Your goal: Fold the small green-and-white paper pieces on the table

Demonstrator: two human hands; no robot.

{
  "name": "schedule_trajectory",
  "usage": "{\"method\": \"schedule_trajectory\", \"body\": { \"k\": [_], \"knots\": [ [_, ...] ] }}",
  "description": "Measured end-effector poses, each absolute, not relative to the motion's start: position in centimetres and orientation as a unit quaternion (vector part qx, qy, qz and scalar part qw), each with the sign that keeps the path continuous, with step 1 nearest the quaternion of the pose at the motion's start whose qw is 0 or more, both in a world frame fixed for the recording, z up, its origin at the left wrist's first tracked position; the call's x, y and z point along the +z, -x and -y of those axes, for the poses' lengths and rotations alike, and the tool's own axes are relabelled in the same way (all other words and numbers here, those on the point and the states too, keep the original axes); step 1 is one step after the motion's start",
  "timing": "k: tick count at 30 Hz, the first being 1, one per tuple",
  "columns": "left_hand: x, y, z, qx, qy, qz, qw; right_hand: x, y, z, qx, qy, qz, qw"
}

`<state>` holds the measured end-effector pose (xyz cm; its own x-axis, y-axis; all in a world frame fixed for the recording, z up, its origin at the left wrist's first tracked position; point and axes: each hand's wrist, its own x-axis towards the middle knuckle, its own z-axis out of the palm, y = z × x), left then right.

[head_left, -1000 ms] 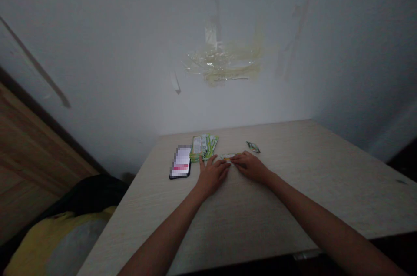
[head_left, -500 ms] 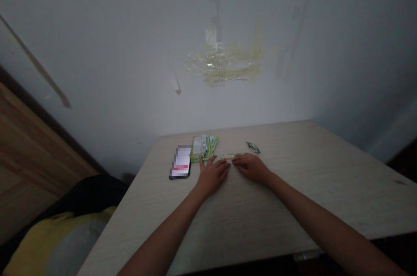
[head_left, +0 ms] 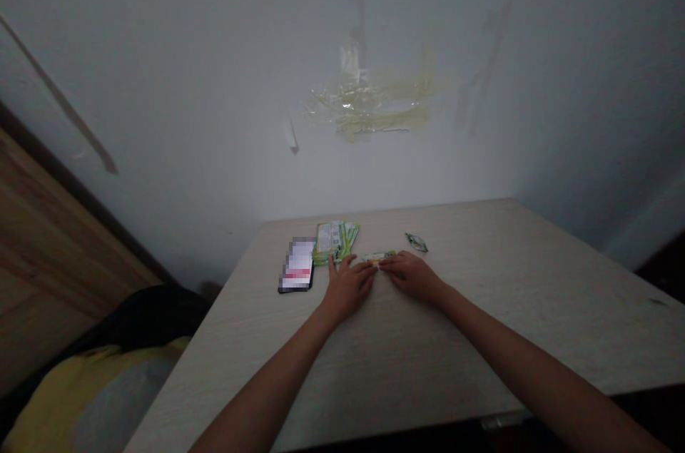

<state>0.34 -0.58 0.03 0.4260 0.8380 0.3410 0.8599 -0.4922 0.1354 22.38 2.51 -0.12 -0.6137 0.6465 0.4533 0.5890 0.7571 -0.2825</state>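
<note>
On the table in front of me lies a narrow green-and-white packet with a yellow strip, looking folded. My left hand has its index finger and thumb at the packet's near left edge, while its outer fingers spread toward a stack of green packets. From the other side, my right hand presses bunched fingertips on the packet's near right edge. The two hands' fingertips almost meet and cover part of it. A small crumpled green packet rests beyond my right hand.
A phone with a lit, blurred screen lies left of the stack, touching or nearly touching it. The pale wooden table reaches back to a grey wall with old tape. Yellow and grey fabric is at lower left.
My right fingertips have shifted slightly left along the packet's near edge, closer to my left fingertips. The stack, phone and small crumpled packet stay put.
</note>
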Motion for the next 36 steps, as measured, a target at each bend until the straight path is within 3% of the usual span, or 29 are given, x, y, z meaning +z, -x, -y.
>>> {"method": "schedule_trajectory", "body": {
  "k": [36],
  "knots": [
    [1.2, -0.5, 1.2, -0.195, 0.798, 0.553, 0.138, 0.2, -22.3, -2.2, 0.045, 0.361, 0.899, 0.244]
  ]
}}
